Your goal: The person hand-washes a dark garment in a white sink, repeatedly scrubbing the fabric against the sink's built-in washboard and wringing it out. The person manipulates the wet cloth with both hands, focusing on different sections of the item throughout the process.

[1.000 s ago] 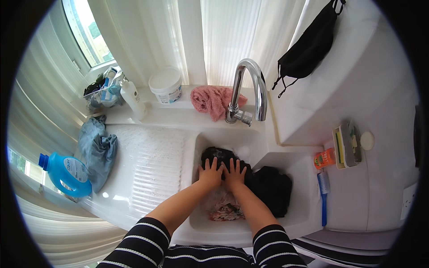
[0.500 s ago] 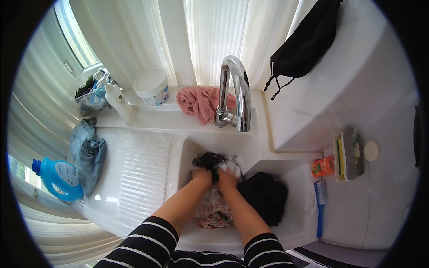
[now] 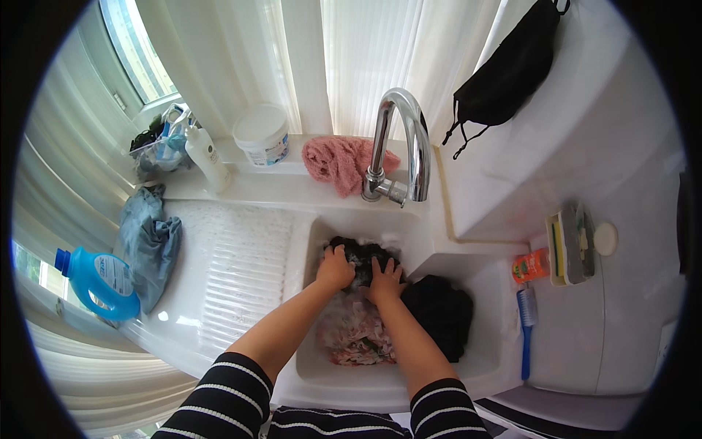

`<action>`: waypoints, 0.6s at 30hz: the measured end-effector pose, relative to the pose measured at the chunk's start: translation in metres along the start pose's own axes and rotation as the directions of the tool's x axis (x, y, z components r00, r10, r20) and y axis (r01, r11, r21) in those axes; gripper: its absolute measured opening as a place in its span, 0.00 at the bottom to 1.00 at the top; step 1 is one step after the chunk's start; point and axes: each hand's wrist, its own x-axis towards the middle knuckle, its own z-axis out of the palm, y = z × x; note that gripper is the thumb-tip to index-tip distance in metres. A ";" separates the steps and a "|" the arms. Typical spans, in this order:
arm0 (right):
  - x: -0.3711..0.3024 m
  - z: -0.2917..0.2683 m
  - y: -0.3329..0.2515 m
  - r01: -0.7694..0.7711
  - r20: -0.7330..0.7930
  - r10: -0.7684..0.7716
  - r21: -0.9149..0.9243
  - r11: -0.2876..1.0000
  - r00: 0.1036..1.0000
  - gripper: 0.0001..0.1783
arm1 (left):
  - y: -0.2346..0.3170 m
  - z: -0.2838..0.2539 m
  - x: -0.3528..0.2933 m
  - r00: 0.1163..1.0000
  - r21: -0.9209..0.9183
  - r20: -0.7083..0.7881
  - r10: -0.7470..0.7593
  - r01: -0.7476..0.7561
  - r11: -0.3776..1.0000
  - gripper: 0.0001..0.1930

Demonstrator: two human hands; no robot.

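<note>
Left hand (image 3: 336, 268) and right hand (image 3: 383, 278), fingers curled into the dark sudsy garment (image 3: 360, 252): knead best by pressing down evenly, patterned cloth (image 3: 356, 333) just below wrists.

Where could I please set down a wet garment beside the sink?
The ribbed white draining board is bare between the crumpled blue-grey cloth and the white sink basin. The basin is crowded: both hands press a dark soapy garment beside a black garment.

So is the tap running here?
Cannot tell. No stream shows below the faucet spout; both hands, left hand and right hand, press a dark garment in the sink.
</note>
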 end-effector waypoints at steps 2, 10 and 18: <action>0.016 0.033 0.000 -0.048 -0.002 0.048 -0.007 0.999 0.999 0.50 | -0.004 0.018 -0.003 0.984 -0.263 0.112 -0.137 0.163 0.951 0.42; -0.049 -0.059 0.006 0.539 -0.340 -0.420 0.469 0.700 0.841 0.25 | 0.024 -0.041 -0.045 0.678 -0.671 0.730 -0.083 0.734 0.104 0.40; -0.107 -0.129 -0.017 0.584 -0.471 -0.347 0.685 0.435 0.811 0.31 | -0.003 -0.098 -0.059 0.774 -0.793 0.540 0.331 0.599 -0.107 0.15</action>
